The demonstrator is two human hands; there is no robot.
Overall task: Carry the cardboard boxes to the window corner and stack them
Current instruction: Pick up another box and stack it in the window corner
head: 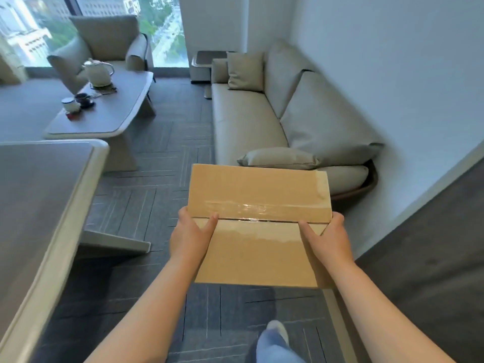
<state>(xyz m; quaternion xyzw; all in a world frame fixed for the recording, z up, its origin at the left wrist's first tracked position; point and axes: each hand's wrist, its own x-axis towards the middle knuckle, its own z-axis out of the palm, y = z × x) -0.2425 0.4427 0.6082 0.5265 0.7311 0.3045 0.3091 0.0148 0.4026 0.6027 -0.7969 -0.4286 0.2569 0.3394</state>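
Grey carpet [162,158] is laid across the whole floor, patterned in angled tiles. Along the right-hand wall a long pale sofa [243,119] is set, its back cushions leaning on the wall, one loose cushion [279,158] laid at its near end and a square one [245,72] propped at the far end. At the lower left, the corner of a big grey-topped table [39,205] is seen, rimmed in cream. Beyond it a lower coffee table [104,111] is placed, and past that an armchair [104,43] is backed against the window [167,30], through which buildings and trees are glimpsed. A small side table [207,60] is tucked into the window corner, just beside the sofa's far arm.

And there it is, front and centre: a cardboard box [258,226] is held up off the floor, level, in front of the sofa's near end, well apart from the window corner. Its top seam is sealed with clear tape. It is gripped at both sides: the left hand [190,237] is closed round the left edge, thumb laid on top, and the right hand [328,238] is closed round the right edge likewise.

On the coffee table a pale kettle [98,72] is stood on a mat, with a dark cup [82,99] and a white cup [69,104] near it. Below, one foot in a light shoe [277,332] is seen on the carpet.
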